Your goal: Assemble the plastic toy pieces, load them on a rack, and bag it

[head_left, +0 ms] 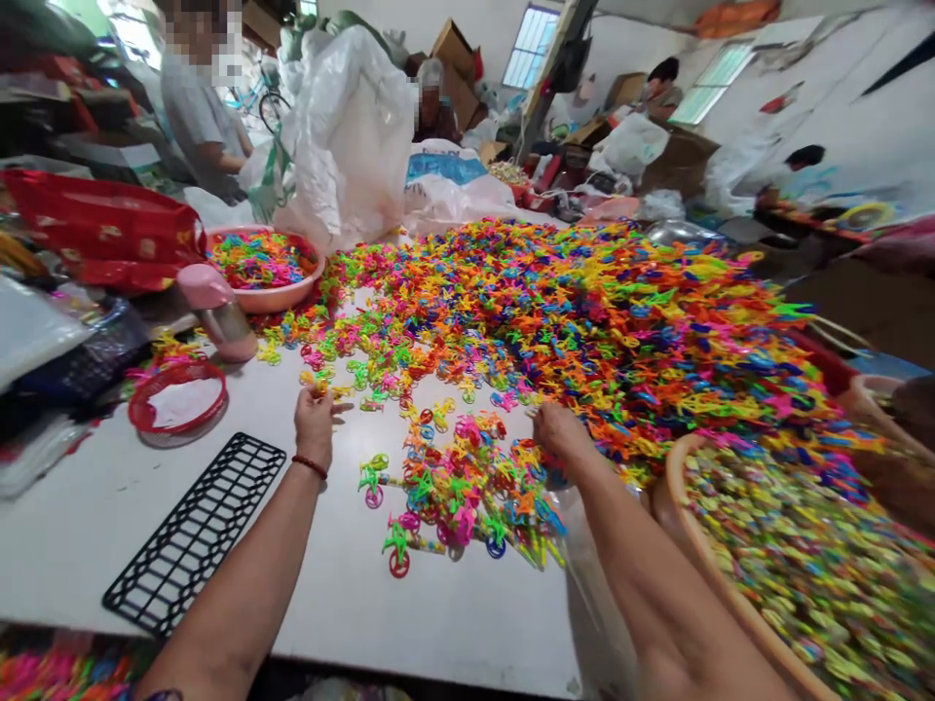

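Small multicoloured plastic wheeled toys [466,487]: probably light, stiff; best pinched mid-body.
Left hand [314,428]: fingers partly curled, grasp unclear.
Right hand [561,433]: fingers curled, contents hidden; cannot tell.

We can read no words, brands or numbers; the small pale marks on the red plastic bag [102,234] at ten o'clock and the blue-and-white sack [445,167] at twelve stay illegible.

Left hand [314,424] at small plastic pieces [319,378] on white bench [351,594]; right hand [559,430] at edge of multicoloured heap [643,341]. Black grid [197,531] lies flat beside left forearm [244,574]; red basket [179,434] stands beyond it.
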Demonstrator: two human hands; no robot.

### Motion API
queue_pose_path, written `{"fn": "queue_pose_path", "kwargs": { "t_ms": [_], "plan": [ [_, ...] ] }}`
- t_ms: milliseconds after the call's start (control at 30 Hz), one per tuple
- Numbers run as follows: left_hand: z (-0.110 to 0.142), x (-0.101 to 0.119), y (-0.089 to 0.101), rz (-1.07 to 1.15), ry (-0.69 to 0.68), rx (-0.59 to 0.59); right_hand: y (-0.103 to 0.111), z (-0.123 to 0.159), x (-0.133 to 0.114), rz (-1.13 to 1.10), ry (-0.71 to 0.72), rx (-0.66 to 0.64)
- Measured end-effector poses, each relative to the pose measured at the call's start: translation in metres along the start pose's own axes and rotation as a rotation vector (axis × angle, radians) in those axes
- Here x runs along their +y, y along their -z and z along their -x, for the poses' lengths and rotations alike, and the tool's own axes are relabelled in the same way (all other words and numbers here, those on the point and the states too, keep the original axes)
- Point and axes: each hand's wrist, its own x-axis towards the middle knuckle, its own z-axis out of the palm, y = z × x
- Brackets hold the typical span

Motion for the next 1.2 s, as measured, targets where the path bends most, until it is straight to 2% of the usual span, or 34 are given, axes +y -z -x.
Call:
{"fn": "queue_pose_path", "kwargs": {
  "t_ms": [33,100,167,233,300,400,500,633,767,967,1100,1200],
  "plan": [
    [0.000,0.003,-0.001,0.089,0.062,-0.024,0.002,0.001,-0.005,-0.023,-0.011,0.024],
    [0.003,0.009,-0.004,0.178,0.103,-0.053,0.009,0.010,-0.017,-0.147,-0.003,0.126],
    [0.008,0.015,-0.007,0.245,0.120,-0.077,0.016,0.027,-0.033,-0.397,0.059,0.287],
    [0.015,0.022,-0.009,0.282,0.145,-0.106,0.023,0.055,-0.053,-0.708,0.101,0.370],
    [0.023,0.029,-0.010,0.290,0.184,-0.148,0.027,0.090,-0.077,-0.974,0.084,0.296],
    [0.036,0.040,-0.012,0.285,0.249,-0.203,0.031,0.144,-0.113,-1.346,0.103,0.115],
    [0.049,0.050,-0.011,0.288,0.273,-0.248,0.032,0.186,-0.141,-1.529,0.175,0.026],
    [0.078,0.062,-0.004,0.272,0.279,-0.362,0.026,0.215,-0.163,-1.596,0.235,-0.103],
    [0.118,0.070,0.014,0.241,0.266,-0.529,0.016,0.229,-0.177,-1.503,0.270,-0.096],
    [0.169,0.068,0.046,0.170,0.231,-0.560,0.016,0.248,-0.197,-1.454,0.354,-0.054],
    [0.187,0.063,0.058,0.086,0.238,-0.597,0.014,0.262,-0.206,-1.397,0.386,0.034],
    [0.195,0.061,0.063,0.000,0.186,-0.582,0.009,0.271,-0.209,-1.379,0.359,0.087]
  ]
}}
